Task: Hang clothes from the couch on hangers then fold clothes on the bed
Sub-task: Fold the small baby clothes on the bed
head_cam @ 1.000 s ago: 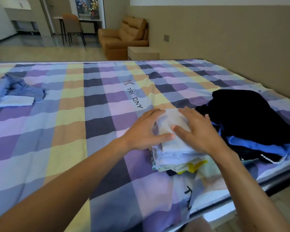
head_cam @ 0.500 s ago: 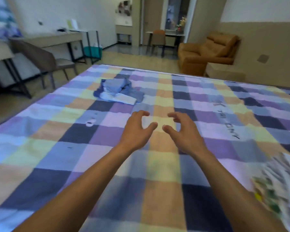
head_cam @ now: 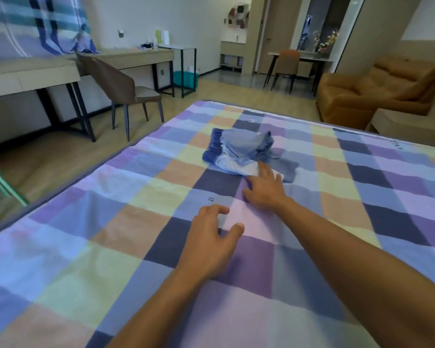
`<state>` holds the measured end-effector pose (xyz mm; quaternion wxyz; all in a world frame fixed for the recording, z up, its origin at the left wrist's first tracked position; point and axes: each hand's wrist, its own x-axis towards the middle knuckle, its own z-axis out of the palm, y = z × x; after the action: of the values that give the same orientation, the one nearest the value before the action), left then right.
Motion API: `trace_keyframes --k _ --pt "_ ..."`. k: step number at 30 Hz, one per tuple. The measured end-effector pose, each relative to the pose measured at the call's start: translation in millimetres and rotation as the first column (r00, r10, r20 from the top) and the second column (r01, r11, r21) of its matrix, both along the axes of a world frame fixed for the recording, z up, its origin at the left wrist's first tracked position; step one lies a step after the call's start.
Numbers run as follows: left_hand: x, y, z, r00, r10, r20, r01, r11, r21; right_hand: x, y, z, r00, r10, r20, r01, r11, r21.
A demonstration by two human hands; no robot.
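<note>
Spreading across most of the frame, a bed in a purple, blue, yellow and orange checked sheet [head_cam: 111,247] fills the room's near side. An orange-brown leather couch [head_cam: 377,91] stands beyond its far right corner. A crumpled heap of blue and pale clothes [head_cam: 239,151] lies mid-bed. The right hand [head_cam: 264,189], fingers straight and spread, touches the heap's pale near edge. The left hand [head_cam: 209,247] hangs low over the sheet, fingers loosely curled, holding nothing.

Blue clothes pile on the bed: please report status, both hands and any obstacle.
Right hand open, fingers on the white edge of the blue clothes pile, no grip yet. Left hand open, low over the bed, holding nothing. Nothing in the way.
</note>
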<state>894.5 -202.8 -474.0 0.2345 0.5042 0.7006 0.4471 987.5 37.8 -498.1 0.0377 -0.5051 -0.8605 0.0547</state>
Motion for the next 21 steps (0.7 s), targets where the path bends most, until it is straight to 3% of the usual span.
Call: trace_keyframes --k 3,6,8,10,12,15,17,19,21 --pt "-7.8 -3.7 -9.6 1.000 -0.003 0.026 0.003 1.000 0.012 -8.9 15.3 2.4 0.999 -0.036 0.026 0.035 0.999 0.031" --pt "-7.3 -5.8 -9.7 0.994 0.004 0.109 -0.004 1.000 0.003 2.6 7.8 16.4 0.985 -0.016 -0.170 0.026 0.998 0.055" --pt "-3.9 -4.8 -5.1 0.964 0.016 0.264 -0.008 0.999 -0.031 18.9 -13.9 33.5 0.946 -0.002 -0.323 0.019 0.999 0.049" --pt "3.1 -5.3 4.7 0.831 0.039 0.556 -0.004 0.998 -0.065 45.0 -53.0 55.3 0.900 0.037 -0.434 -0.022 0.999 0.039" --pt "12.8 -7.5 10.0 0.588 0.079 0.805 -0.031 0.997 -0.075 81.0 -109.0 75.6 0.837 0.086 -0.540 -0.097 0.995 0.007" --pt "33.1 -20.8 11.5 0.226 0.147 0.963 -0.025 0.989 -0.145 145.3 -213.8 100.8 0.748 0.235 -0.620 -0.274 0.961 0.034" --pt "51.5 -35.3 12.6 0.033 0.107 0.994 0.011 0.994 -0.107 187.0 -273.6 110.9 0.726 0.303 -0.618 -0.378 0.926 0.011" --pt "73.0 -53.1 13.9 -0.041 0.076 0.996 -0.029 0.997 -0.077 223.1 -323.1 114.6 0.714 0.265 -0.649 -0.402 0.913 -0.069" --pt "92.9 -72.1 10.1 0.046 0.100 0.994 -0.037 0.994 -0.098 254.7 -362.2 99.8 0.731 0.158 -0.664 -0.311 0.943 -0.118"
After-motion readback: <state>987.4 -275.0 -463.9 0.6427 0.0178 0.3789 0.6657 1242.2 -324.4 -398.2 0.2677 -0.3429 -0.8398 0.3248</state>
